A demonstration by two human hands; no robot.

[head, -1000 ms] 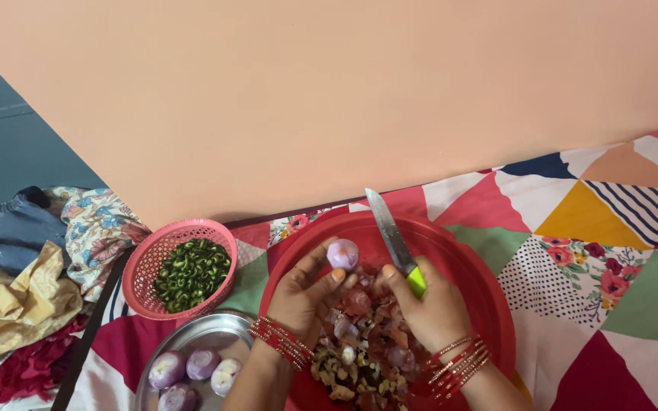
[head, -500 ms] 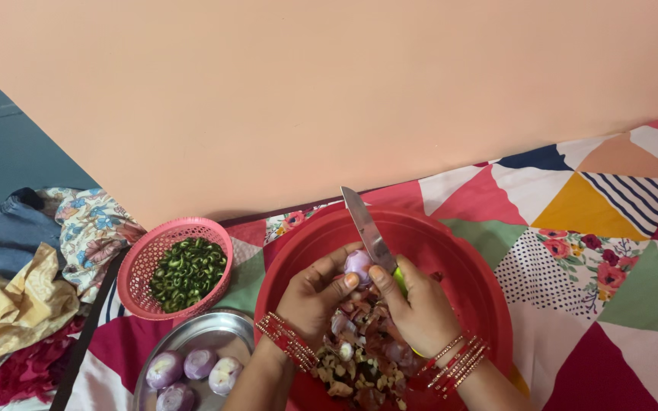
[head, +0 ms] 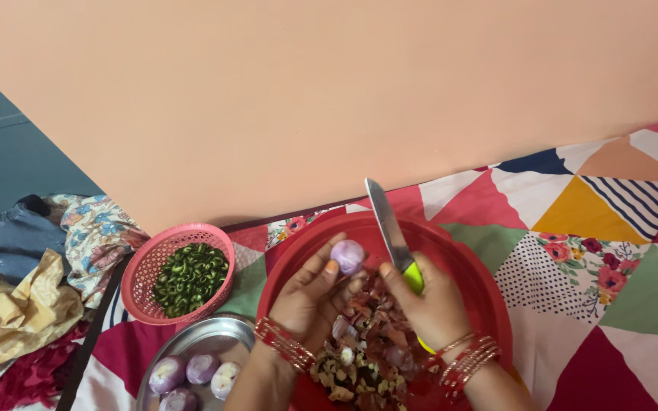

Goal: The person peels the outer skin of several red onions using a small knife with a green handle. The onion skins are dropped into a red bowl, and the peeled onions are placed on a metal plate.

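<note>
Four onions [head: 192, 374]: peeled, pale purple, grouped on a steel plate [head: 218, 336] at the lower left edge, well apart from the hands.
Basket [head: 146, 268]: pink mesh plastic, just beyond the plate, touching or nearly touching its rim; filled with cut green pieces [head: 190, 278].
Tub [head: 466, 266]: wide, red, round; a heap of onion skins [head: 367, 350] and trimmings lies in its near half, under and between both hands.
Clothes [head: 17, 289]: crumpled pile at far left, blue, yellow, red and floral cloth, clear of the work.
Left hand [head: 306, 297]: over the tub; thumb and fingertips pinched around a small peeled onion [head: 348, 256], held up above the skins; other fingers curled loosely.
Right hand [head: 432, 304]: over the tub, just beside the left; fingers wrapped tight on the green handle of a knife [head: 392, 236].
Knife blade: bare steel, slanting up and away to the left, tip past the tub's far rim; close beside the held onion, a narrow gap showing.
Wrists: red and gold bangles on both.
Surface: patchwork sheet [head: 595, 228] of coloured triangles, some floral, striped, dotted.
Room: plain peach wall [head: 329, 99] behind; grey-blue floor at upper left.
</note>
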